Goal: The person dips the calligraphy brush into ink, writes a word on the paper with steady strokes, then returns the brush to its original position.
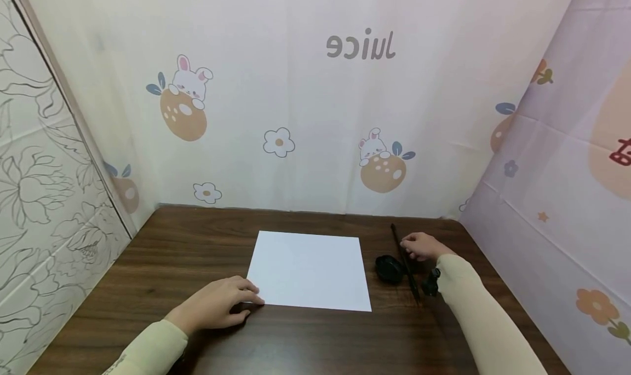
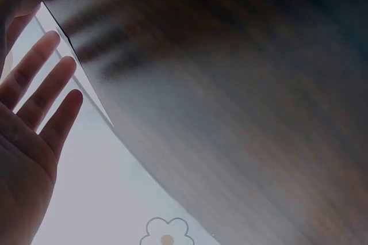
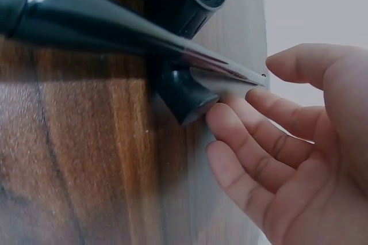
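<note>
A white sheet of paper (image 1: 309, 271) lies flat on the dark wooden table. My left hand (image 1: 222, 304) rests at its near left corner, fingertips touching the edge; in the left wrist view the fingers (image 2: 37, 92) are spread and straight. To the right of the paper, a long dark writing brush (image 1: 405, 265) leans beside a black round dish (image 1: 389, 269). My right hand (image 1: 421, 246) is at the brush's upper shaft. Seen from the right wrist, thumb and index finger stand apart on either side of the thin shaft (image 3: 224, 67), near a flared black piece (image 3: 187, 95).
The wooden table (image 1: 296, 342) ends at a patterned curtain (image 1: 305, 101) behind it. A printed cloth (image 1: 567, 200) hangs along the right side, a floral panel (image 1: 44, 189) along the left.
</note>
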Action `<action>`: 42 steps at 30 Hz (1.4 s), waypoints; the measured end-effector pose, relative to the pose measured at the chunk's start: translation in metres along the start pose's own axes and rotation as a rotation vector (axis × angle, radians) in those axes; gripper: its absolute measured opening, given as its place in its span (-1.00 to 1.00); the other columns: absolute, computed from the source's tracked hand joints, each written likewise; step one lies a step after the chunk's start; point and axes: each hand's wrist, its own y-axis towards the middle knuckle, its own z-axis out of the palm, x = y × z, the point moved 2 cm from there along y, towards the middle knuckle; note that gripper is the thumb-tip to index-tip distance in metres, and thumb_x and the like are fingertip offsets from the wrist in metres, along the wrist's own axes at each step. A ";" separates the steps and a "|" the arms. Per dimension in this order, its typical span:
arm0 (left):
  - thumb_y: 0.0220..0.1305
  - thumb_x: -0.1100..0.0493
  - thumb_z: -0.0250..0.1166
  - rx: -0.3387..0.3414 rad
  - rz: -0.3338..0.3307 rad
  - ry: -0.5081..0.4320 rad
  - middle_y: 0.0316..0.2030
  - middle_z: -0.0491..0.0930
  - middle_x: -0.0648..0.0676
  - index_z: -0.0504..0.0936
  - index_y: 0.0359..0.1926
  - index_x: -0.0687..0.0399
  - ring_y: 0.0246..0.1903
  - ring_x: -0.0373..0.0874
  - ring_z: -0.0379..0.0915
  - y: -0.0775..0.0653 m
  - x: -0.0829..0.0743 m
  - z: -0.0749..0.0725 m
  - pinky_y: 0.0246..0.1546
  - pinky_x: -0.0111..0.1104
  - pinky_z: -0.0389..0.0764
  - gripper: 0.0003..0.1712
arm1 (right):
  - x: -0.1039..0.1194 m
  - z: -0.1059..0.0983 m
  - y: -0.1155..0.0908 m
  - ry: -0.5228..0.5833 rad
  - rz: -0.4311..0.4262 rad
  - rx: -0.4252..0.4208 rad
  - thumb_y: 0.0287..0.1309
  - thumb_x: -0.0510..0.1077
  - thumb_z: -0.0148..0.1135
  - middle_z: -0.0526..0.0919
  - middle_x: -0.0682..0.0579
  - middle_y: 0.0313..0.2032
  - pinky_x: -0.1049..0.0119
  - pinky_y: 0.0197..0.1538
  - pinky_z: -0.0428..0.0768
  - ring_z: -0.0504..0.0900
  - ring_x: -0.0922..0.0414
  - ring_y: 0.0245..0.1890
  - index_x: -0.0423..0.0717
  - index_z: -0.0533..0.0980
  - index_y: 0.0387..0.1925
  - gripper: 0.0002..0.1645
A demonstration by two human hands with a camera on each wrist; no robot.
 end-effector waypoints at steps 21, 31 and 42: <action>0.22 0.19 0.37 0.026 -0.030 -0.040 0.03 0.60 -0.04 0.72 0.02 -0.20 0.04 -0.16 0.51 0.001 -0.002 0.000 -0.04 -0.24 0.61 -0.66 | -0.001 0.006 0.002 0.048 0.026 0.017 0.33 -0.16 0.20 0.64 -0.17 -0.23 0.08 -0.18 0.65 0.61 0.05 -0.32 -0.58 0.18 0.32 -0.26; 0.21 0.20 0.37 0.019 -0.025 -0.037 0.03 0.60 -0.04 0.72 0.01 -0.20 0.03 -0.16 0.51 0.000 -0.001 0.001 -0.05 -0.26 0.61 -0.66 | 0.000 0.006 0.002 0.056 0.024 0.012 0.31 -0.18 0.20 0.64 -0.14 -0.29 0.10 -0.21 0.66 0.62 0.05 -0.34 -0.57 0.16 0.35 -0.24; 0.18 0.22 0.37 0.013 -0.021 -0.056 0.00 0.58 -0.04 0.71 -0.02 -0.17 0.00 -0.18 0.49 0.002 -0.002 0.001 -0.10 -0.29 0.61 -0.67 | 0.002 -0.002 -0.001 0.111 0.017 -0.020 0.35 -0.16 0.17 0.57 -0.27 -0.15 0.08 -0.22 0.69 0.62 -0.03 -0.28 -0.54 0.14 0.35 -0.26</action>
